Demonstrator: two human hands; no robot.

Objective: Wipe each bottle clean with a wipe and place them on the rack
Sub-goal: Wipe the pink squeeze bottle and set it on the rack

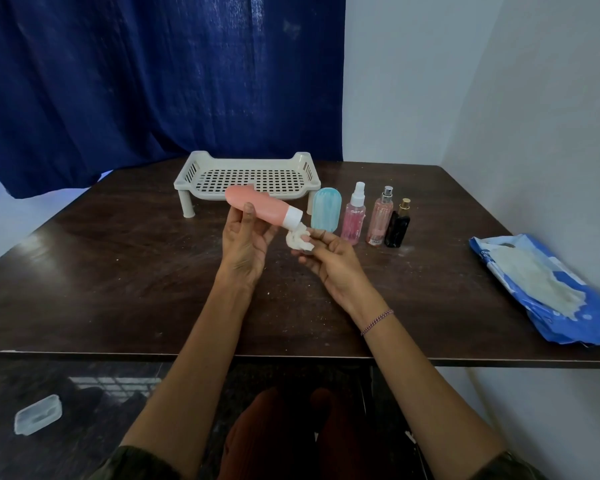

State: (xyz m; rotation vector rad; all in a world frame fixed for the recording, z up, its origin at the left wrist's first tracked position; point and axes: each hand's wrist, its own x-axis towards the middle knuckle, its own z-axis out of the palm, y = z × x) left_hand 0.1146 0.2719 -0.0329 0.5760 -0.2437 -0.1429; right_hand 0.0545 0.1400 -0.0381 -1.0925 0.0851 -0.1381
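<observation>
My left hand (245,245) holds a pink bottle (260,207) with a white cap, tilted cap-down to the right, above the dark table (118,271). My right hand (329,259) pinches a crumpled white wipe (297,240) just under the cap. A cream slotted rack (246,178) on short legs stands behind, with nothing on it. To the right of the hands stand a light blue bottle (325,209), a pink spray bottle (354,214), a second pink spray bottle (380,216) and a small black bottle (398,225).
A blue wipes packet (548,292) with white wipes showing lies at the table's right edge. A dark blue curtain (153,81) hangs behind the table, a white wall to the right. A small clear plastic box (37,414) lies on the floor at lower left.
</observation>
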